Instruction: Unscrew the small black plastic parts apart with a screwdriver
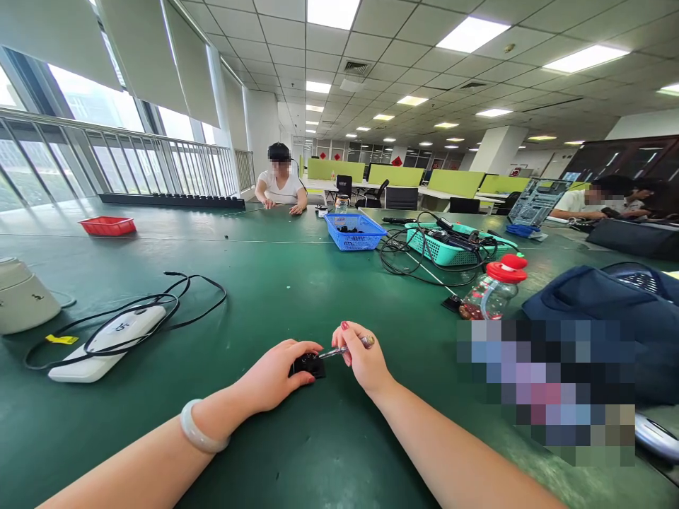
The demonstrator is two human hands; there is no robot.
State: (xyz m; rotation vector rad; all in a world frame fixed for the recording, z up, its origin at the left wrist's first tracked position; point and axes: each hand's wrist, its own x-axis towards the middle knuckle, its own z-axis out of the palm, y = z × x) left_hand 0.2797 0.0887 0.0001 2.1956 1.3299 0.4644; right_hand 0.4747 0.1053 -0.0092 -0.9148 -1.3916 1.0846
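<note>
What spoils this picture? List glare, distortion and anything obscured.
Head view: ceiling lights and windows glare nearly white; head view, edges: wide-angle stretching; head view, lower right: mosaic hides a patch by the navy bag; head view, centre: the black piece at the left hand is too dark for fine detail.

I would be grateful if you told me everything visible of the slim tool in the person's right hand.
The slim tool is a straight rod with a shiny, silvery shaft that looks metallic and a rounded, brownish end. The right hand grips it like a pen, hiding part of its length. It slants, rounded end up and to the right, narrow tip towards the black part held by the left hand. Whether the tip touches that part is too small to tell.
</note>
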